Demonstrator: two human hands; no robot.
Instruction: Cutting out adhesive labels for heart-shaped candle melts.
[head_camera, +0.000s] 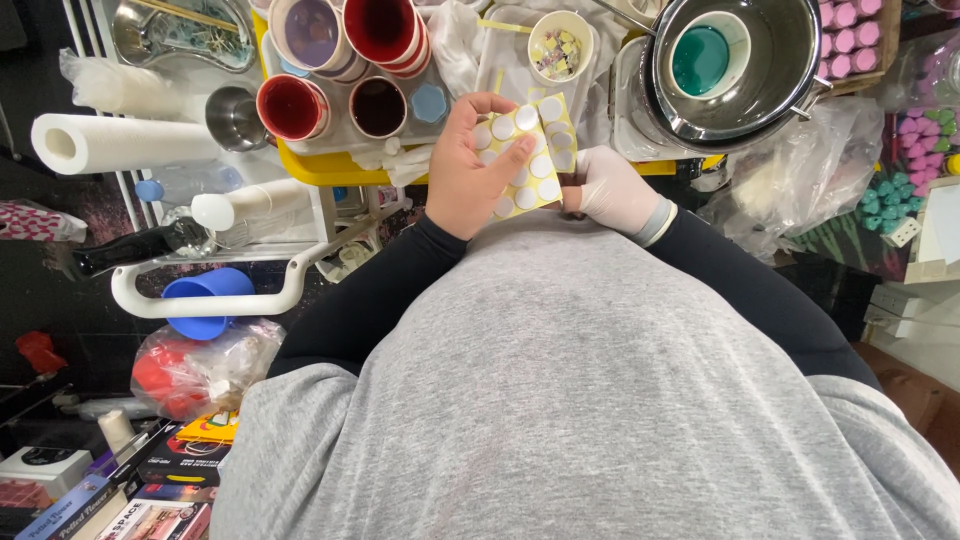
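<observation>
1. Left hand (468, 165), bare: fingers closed on a yellow sheet of round white stickers (527, 152), thumb across its face, held flat toward the camera, apparently so the dots can be reached.
2. Right hand (612, 190), white-gloved: fingers curled at the sheet's lower right edge; whether it pinches a dot cannot be told.
3. Paper towel roll (115, 142), far left, near the surface's edge.
4. Red-stained cups (292, 107) crowd the yellow tray (320, 168).
5. Steel pot (735, 65) holding teal liquid, upper right.
6. Open room: only the gap between the hands and the person's body.
</observation>
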